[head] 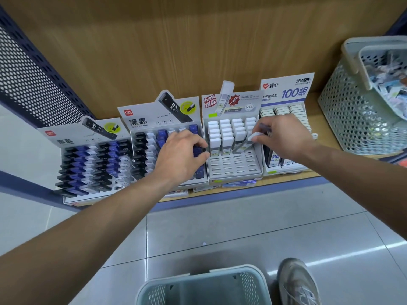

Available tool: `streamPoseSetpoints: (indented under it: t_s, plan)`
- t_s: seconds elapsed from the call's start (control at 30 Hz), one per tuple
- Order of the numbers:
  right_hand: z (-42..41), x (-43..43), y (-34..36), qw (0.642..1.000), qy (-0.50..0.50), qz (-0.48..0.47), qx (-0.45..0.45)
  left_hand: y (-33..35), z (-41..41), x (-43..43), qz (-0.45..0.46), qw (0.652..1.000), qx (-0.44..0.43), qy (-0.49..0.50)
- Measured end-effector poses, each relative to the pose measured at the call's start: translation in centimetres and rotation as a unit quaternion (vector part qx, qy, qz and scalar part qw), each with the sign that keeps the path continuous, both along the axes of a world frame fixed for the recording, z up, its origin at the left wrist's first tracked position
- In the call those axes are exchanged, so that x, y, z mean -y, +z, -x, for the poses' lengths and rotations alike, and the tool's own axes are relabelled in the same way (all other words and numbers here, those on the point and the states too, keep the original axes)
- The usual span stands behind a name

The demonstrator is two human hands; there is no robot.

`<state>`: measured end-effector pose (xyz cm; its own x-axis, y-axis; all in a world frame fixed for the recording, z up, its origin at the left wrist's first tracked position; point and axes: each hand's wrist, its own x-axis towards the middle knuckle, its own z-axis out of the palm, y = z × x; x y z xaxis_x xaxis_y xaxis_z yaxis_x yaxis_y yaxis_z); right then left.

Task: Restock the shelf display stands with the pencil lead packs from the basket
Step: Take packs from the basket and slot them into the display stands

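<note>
Four cardboard display stands sit side by side on the low shelf. My right hand point(279, 135) pinches a white-capped lead pack point(246, 143), tilted over the third stand point(235, 168), whose front slots are empty; a second dark pack shows between its fingers. My left hand point(182, 155) hovers with curled fingers over the blue packs point(197, 150) at the right edge of the second stand point(167, 115); whether it holds one I cannot tell. A basket point(204, 287) stands on the floor near my foot.
A second perforated basket point(352, 111) with mixed packs stands on the shelf at the right. The far-left stand point(92, 159) and far-right stand point(286, 93) hold many packs. A perforated metal panel point(33, 84) closes the shelf on the left. My shoe point(297, 282) is on the tiled floor.
</note>
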<state>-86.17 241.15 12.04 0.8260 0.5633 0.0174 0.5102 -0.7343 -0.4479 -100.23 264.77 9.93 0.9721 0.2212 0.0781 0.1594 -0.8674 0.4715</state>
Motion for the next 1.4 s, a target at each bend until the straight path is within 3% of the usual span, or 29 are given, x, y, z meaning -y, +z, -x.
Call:
streamPoseSetpoints:
  t_s: [0.27,0.63,0.77,0.83,0.9,0.97,1.13,1.3,1.4]
  plan:
    - [0.9,-1.4,0.2,0.999,0.014,-0.044,0.006,0.2,0.0,-0.2,0.012,1.000,-0.013,-0.006]
    - [1.2,-2.5,-0.8,0.998,0.046,0.014,0.045,0.8,-0.1,-0.4,0.051,0.998,-0.032,-0.008]
    - [1.3,-2.4,0.6,0.998,0.029,-0.047,-0.018,1.5,0.3,0.0,0.089,0.996,0.001,0.008]
    - [1.7,-2.2,2.0,0.981,0.010,-0.148,-0.128,2.0,0.4,0.5,0.119,0.993,0.017,0.006]
    - [2.8,-2.2,3.5,0.924,0.015,-0.251,-0.288,2.7,0.5,1.3,0.170,0.985,0.016,-0.003]
    - [3.9,-2.4,4.4,0.866,0.023,-0.308,-0.394,3.4,0.7,2.5,0.246,0.969,-0.001,-0.019]
    - [5.3,-3.1,4.6,0.840,0.013,-0.341,-0.423,5.1,1.7,5.5,0.410,0.908,-0.053,-0.071]
    - [5.8,-3.4,4.4,0.838,-0.005,-0.336,-0.431,5.7,2.4,6.7,0.426,0.901,-0.064,-0.050]
    - [5.9,-3.1,4.6,0.854,-0.005,-0.314,-0.415,5.8,2.7,6.1,0.430,0.899,-0.078,-0.025]
